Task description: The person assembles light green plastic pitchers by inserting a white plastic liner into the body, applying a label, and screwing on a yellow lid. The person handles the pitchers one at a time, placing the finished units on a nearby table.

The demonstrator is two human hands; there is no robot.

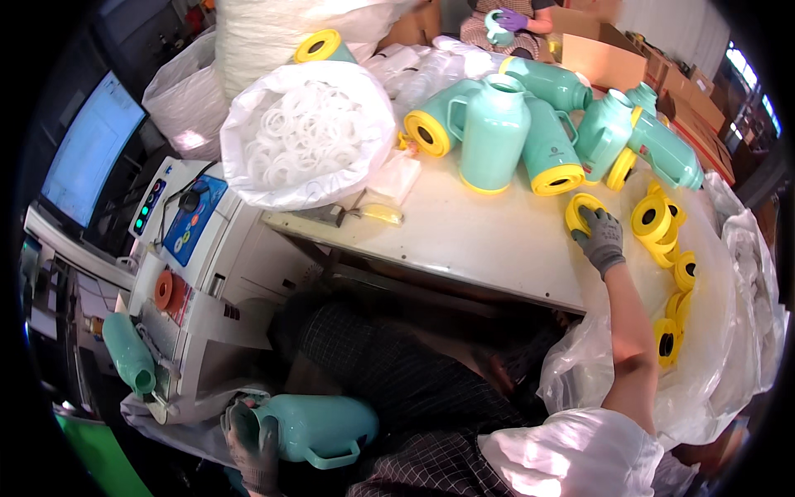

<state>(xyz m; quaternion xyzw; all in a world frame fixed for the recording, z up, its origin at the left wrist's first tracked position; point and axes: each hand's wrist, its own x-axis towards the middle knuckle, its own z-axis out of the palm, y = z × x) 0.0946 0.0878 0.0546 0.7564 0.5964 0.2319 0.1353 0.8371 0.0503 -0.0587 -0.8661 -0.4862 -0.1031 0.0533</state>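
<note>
In the lower left, my left hand [253,454], in a grey glove, is wrapped round the mouth end of a teal thermos jug body [327,421]. That jug lies on its side above my lap, its handle turned downward. My right hand [604,238], gloved in grey too, reaches across the white table [489,240] and grips a yellow ring-shaped base cap [582,204] at its near right rim. Just beyond it, several teal jugs are grouped, one standing upright [495,137], others lying with yellow bases toward me. More yellow caps [651,217] lie right of my hand.
A white sack of translucent rings [306,141] sits at the table's left. Left of it stand a machine with a blue control panel [195,219] and a screen [93,149]. Another teal jug [128,352] rests by the machine. Clear plastic sheeting [712,306] edges the right side; a person sits beyond.
</note>
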